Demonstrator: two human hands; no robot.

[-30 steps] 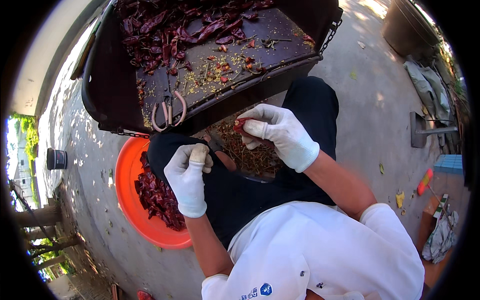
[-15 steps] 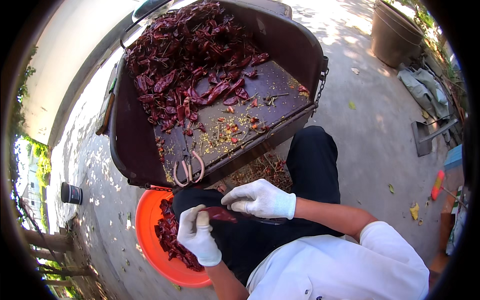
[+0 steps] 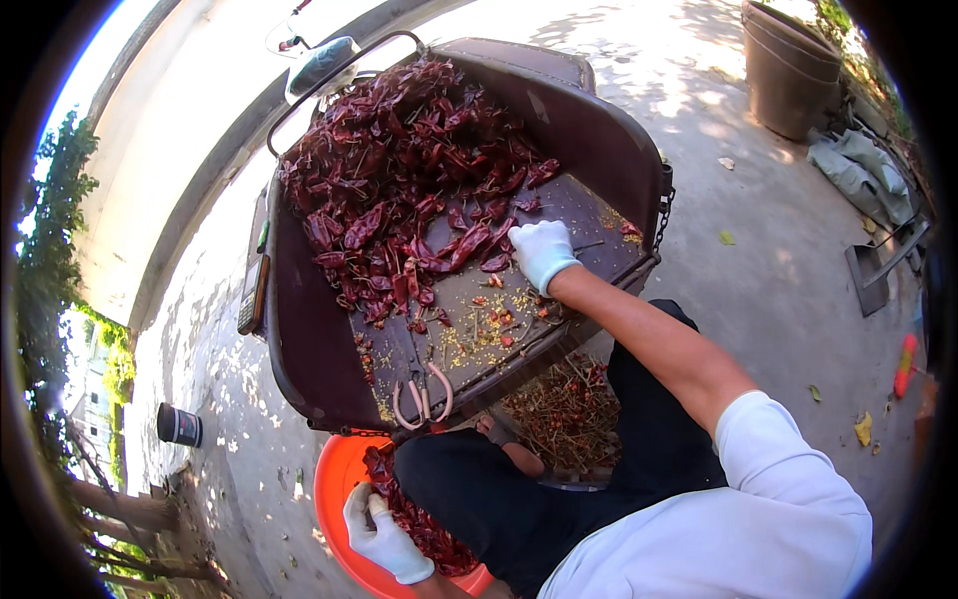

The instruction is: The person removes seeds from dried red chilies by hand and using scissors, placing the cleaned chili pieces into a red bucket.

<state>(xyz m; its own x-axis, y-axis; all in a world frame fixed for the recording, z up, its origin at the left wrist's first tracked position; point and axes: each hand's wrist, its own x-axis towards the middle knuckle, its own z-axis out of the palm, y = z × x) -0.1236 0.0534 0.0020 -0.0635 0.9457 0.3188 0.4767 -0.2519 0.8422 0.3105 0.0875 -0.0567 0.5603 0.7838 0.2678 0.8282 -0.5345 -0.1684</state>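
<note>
My right hand (image 3: 544,256), in a white glove, reaches into the dark brown cart bed (image 3: 311,344). Its fingers are closed at the edge of the pile of dried red chili peppers (image 3: 399,160); what they hold, if anything, is hidden. Lower left, my left hand (image 3: 384,539), also gloved, is over the orange basin (image 3: 334,479), thumb and fingers apart, no pepper visible between them. More dried chili peppers (image 3: 434,524) lie in the basin. Scissors with pink handles (image 3: 424,397) rest on the bed's near edge, amid yellow seeds (image 3: 479,334) and broken stems.
A chain (image 3: 665,212) hangs at the bed's right corner. Dry stems (image 3: 567,409) are heaped on the ground between my legs. A black tub (image 3: 180,425) stands left; brown buckets (image 3: 793,70) and a metal dustpan (image 3: 868,280) are at right.
My right hand has gone from my lap up into the cart bed. My left hand has moved down over the basin, and the pepper it held no longer shows. The view has shifted.
</note>
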